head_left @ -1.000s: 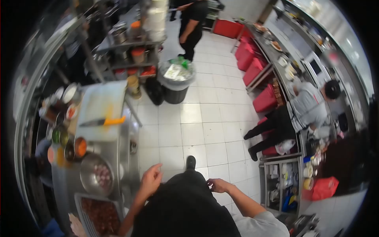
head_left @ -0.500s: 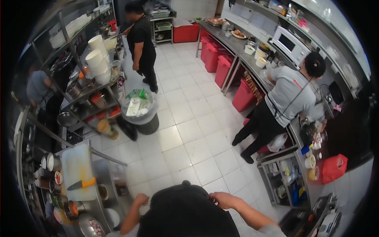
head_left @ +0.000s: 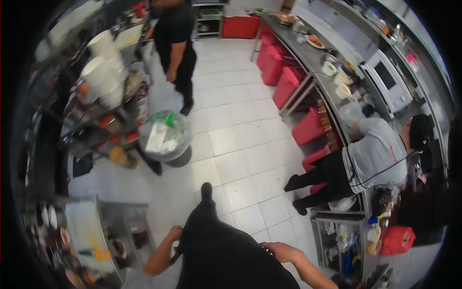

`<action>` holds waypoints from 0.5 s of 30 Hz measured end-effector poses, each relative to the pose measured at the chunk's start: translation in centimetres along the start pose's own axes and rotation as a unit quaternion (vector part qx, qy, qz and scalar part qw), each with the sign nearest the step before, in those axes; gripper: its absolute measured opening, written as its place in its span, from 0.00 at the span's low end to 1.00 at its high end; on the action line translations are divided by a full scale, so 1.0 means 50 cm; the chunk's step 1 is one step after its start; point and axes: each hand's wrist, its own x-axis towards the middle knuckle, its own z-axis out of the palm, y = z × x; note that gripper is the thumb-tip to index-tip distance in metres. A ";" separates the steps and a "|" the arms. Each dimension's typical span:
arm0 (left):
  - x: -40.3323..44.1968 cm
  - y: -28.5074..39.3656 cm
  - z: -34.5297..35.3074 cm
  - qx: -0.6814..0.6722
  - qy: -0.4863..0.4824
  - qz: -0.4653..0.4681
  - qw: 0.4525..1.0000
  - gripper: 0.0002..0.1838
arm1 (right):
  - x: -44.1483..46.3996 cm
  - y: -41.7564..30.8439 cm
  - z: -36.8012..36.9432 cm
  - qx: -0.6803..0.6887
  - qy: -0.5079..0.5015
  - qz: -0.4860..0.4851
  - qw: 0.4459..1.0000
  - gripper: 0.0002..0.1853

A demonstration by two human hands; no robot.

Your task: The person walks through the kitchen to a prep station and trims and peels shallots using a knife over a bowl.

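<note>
Though apart, left hand [head_left: 174,235], right hand [head_left: 279,251] beside apron [head_left: 226,253].

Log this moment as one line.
left hand: beside black clothing | right hand: at clothing's right edge | lined bin: ahead | co-worker: right counter

A commercial kitchen (stacked tubs [head_left: 95,73], cutting board [head_left: 83,226], microwave [head_left: 389,82]).

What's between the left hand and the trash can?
Bare white floor tiles fill the stretch from the left hand to the trash can, in the head view.
</note>
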 end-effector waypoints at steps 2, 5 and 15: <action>0.132 -0.021 -0.037 0.144 0.020 0.144 0.979 0.11 | 0.016 -0.026 -0.064 0.051 -0.018 0.019 0.998 0.38; 0.336 0.017 -0.168 0.262 -0.036 0.186 0.946 0.13 | 0.071 -0.067 -0.133 -0.032 0.031 0.094 0.995 0.40; 0.697 0.657 -0.592 0.029 -0.169 0.036 0.984 0.12 | 0.126 -0.165 -0.283 0.184 0.236 0.140 0.944 0.43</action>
